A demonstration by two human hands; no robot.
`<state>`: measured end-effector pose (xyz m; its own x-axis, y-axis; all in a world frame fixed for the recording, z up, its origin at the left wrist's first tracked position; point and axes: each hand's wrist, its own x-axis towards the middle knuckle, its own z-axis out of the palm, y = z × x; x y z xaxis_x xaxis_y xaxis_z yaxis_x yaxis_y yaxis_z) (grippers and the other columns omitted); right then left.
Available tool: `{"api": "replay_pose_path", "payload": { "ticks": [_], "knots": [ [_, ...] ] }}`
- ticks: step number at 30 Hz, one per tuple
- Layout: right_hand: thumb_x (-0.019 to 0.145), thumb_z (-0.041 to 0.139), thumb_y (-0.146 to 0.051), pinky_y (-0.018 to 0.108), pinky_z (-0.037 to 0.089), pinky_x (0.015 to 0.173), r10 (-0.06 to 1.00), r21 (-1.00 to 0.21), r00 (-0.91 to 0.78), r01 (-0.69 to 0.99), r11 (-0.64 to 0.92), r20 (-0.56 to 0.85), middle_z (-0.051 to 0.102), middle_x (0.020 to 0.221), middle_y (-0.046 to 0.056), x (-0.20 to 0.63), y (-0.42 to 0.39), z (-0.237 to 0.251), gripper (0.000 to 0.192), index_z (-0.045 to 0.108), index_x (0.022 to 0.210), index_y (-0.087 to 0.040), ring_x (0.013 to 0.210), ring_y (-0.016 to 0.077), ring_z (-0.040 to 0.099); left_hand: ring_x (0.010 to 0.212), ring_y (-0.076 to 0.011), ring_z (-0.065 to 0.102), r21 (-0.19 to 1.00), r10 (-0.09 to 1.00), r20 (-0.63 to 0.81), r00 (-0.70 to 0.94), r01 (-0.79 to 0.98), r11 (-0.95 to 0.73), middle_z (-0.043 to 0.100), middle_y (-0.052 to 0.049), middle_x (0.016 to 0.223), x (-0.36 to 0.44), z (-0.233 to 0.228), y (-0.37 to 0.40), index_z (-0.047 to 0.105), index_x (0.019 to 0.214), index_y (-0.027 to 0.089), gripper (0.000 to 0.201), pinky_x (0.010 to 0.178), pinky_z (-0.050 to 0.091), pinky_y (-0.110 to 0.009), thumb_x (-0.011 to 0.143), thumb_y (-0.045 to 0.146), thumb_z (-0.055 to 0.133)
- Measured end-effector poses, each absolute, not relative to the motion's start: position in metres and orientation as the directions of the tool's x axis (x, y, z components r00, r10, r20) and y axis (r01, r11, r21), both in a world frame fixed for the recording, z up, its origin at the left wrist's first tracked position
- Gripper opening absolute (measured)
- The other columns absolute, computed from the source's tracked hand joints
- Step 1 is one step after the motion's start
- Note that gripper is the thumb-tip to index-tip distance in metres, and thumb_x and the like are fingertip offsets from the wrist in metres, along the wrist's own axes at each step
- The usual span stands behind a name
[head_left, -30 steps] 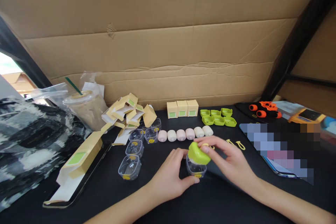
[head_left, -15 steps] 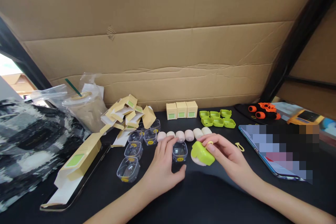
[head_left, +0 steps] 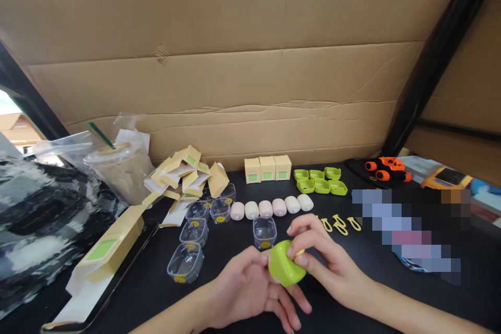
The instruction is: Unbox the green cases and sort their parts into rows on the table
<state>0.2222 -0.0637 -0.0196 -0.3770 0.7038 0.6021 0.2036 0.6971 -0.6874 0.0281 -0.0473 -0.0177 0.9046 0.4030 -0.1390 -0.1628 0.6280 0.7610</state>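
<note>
My right hand point(head_left: 326, 258) grips a green case cover point(head_left: 287, 266) with a yellow loop point(head_left: 300, 252) between thumb and fingers. A pale edge shows at the cover's left side. My left hand point(head_left: 250, 292) is palm up beneath it, fingers spread, its thumb by the cover; whether they touch is partly hidden. Just beyond stands a clear plastic cup point(head_left: 264, 233) with a yellow sticker. Behind it runs a row of several pale pink and cream rounded cases point(head_left: 265, 209). Several yellow loops point(head_left: 340, 225) lie right of the row.
More clear cups point(head_left: 186, 262) stand at left, near opened small cartons point(head_left: 186, 167). Three closed boxes point(head_left: 267, 169) and several green covers point(head_left: 321, 186) are at the back. A drink cup point(head_left: 119, 167), a long opened box point(head_left: 113, 250) and an orange toy car point(head_left: 387, 168) flank them.
My left hand has left the clear cup and turned palm up under the green cover. My right hand has brought the cover left and nearer. The view has shifted slightly.
</note>
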Motion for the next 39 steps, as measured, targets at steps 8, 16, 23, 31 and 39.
{"api": "replay_pose_path", "payload": {
  "ticks": [8,16,23,31,39],
  "knots": [
    [0.067,0.072,-0.03,0.033,0.051,0.075,0.57,-0.353,-0.473,0.472,0.808,0.672,0.056,0.104,0.008,0.222,-0.068,-0.013,0.045,0.05,0.105,-0.023,0.09,0.0217,0.061,0.082,-0.0164,0.065,0.827,0.669,-0.142,0.729,-0.284,0.486,0.067,-0.004,0.084,0.021,-0.014,-0.051,0.051,0.105,0.016,0.045,0.084,0.043,-0.035,0.063,0.004,0.065],
    [0.064,0.063,-0.013,0.03,0.054,0.078,0.604,-0.421,-0.473,0.441,0.792,0.641,0.056,0.109,0.011,0.22,-0.072,-0.018,0.049,0.046,0.109,-0.022,0.095,0.0216,0.063,0.073,-0.0108,0.06,0.907,0.632,-0.126,0.765,-0.169,0.386,0.061,-0.002,0.085,0.023,-0.019,-0.054,0.05,0.117,0.014,0.052,0.075,0.045,-0.029,0.07,0.019,0.073],
    [0.064,0.062,-0.012,0.028,0.054,0.08,0.592,-0.399,-0.525,0.441,0.804,0.612,0.058,0.111,0.011,0.216,-0.075,-0.02,0.057,0.043,0.117,-0.021,0.097,0.02,0.064,0.078,-0.0118,0.053,0.919,0.627,-0.161,0.762,-0.117,0.377,0.053,0.001,0.084,0.023,-0.015,-0.058,0.046,0.12,0.017,0.062,0.077,0.042,-0.029,0.066,0.025,0.075],
    [0.069,0.059,-0.016,0.029,0.054,0.081,0.48,-0.192,-0.606,0.478,0.857,0.634,0.065,0.119,0.012,0.216,-0.077,-0.016,0.064,0.039,0.129,-0.023,0.101,0.0222,0.066,0.072,-0.0088,0.044,0.951,0.668,-0.084,0.739,-0.141,0.275,0.045,0.003,0.082,0.03,-0.022,-0.062,0.044,0.111,0.018,0.055,0.07,0.037,-0.025,0.07,0.039,0.075],
    [0.06,0.058,-0.013,0.033,0.05,0.09,0.553,-0.288,-0.633,0.479,0.829,0.542,0.058,0.126,0.014,0.216,-0.077,-0.02,0.071,0.043,0.129,-0.019,0.111,0.0248,0.06,0.078,-0.0104,0.041,0.985,0.642,-0.068,0.764,-0.05,0.164,0.043,0.001,0.09,0.027,-0.023,-0.062,0.037,0.121,0.021,0.06,0.071,0.032,-0.025,0.073,0.031,0.072]
  ]
}}
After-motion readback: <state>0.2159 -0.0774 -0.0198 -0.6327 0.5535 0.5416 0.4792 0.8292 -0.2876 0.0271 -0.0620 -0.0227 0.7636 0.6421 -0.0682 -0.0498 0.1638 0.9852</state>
